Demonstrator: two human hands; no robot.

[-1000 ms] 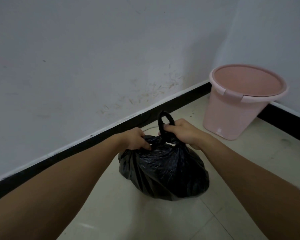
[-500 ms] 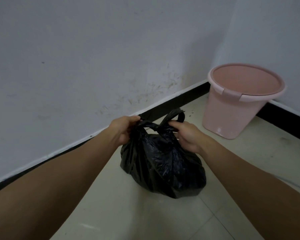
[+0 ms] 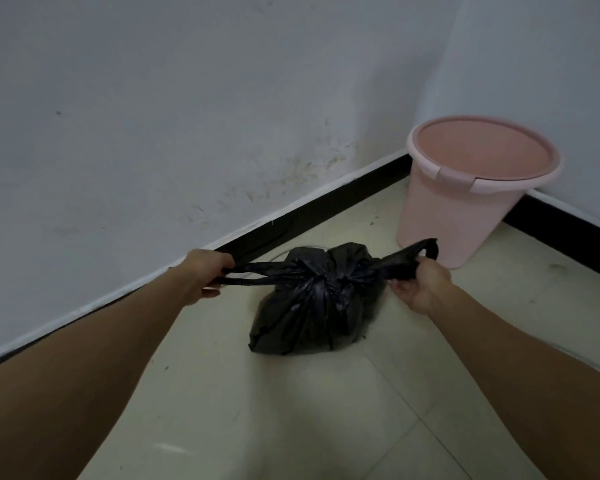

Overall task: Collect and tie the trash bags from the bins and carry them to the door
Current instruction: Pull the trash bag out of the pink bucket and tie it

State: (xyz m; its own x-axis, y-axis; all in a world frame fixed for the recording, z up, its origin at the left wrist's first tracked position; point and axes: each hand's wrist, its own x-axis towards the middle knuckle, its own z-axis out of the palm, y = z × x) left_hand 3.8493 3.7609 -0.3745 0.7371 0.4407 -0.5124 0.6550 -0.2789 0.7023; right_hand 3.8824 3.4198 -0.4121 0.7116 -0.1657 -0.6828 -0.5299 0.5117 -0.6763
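Since a moment ago the left hand point(image 3: 207, 273) and right hand point(image 3: 418, 284), each clamped on a handle, have pulled apart, cinching the bag point(image 3: 312, 306).

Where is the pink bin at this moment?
In the head view, the pink bin stands upper right in the corner of the walls, just beyond the black trash bag.

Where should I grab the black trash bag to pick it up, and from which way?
Grab the black trash bag by its two handle loops, from above. They stick out to either side of the knot on top; the left hand and right hand each grip one, pulled out to the sides. The body below looks lumpy and slippery, so bunching both loops over the knot likely gives the surest hold.
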